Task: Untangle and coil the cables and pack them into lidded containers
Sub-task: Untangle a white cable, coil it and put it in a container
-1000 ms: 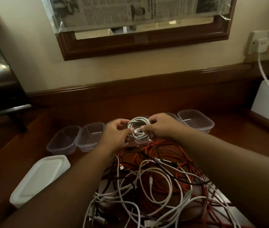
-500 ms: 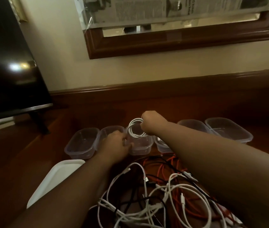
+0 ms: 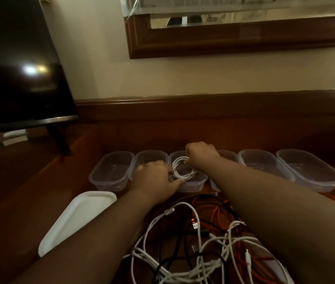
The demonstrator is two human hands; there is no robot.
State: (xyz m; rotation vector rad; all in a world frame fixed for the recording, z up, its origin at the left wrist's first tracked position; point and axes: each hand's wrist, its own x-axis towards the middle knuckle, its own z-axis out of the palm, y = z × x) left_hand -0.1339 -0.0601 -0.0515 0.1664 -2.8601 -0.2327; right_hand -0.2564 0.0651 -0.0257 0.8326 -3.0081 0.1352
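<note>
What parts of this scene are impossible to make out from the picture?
- Head view: right hand fingertips, curled out of sight on the white coil.
- Fourth container, mostly behind the right forearm.
- Left hand fingertips, hidden by its back.
- Cable pile, cut off by the bottom edge.
- Print above the mirror frame, too blurred to read.

This looks like a room in a home, a living room or bedroom rather than a workplace. A dark flat-screen television (image 3: 17, 64) stands on its foot on a polished reddish wood tabletop (image 3: 29, 193) with a raised wooden back rail, against a plain cream wall (image 3: 105, 58). Above hangs a dark wood-framed mirror (image 3: 244, 37) with newspaper (image 3: 234, 3) taped across its glass, and household clear plastic food containers (image 3: 111, 171) sit in a row beside loose charging cables (image 3: 183, 253).
</note>
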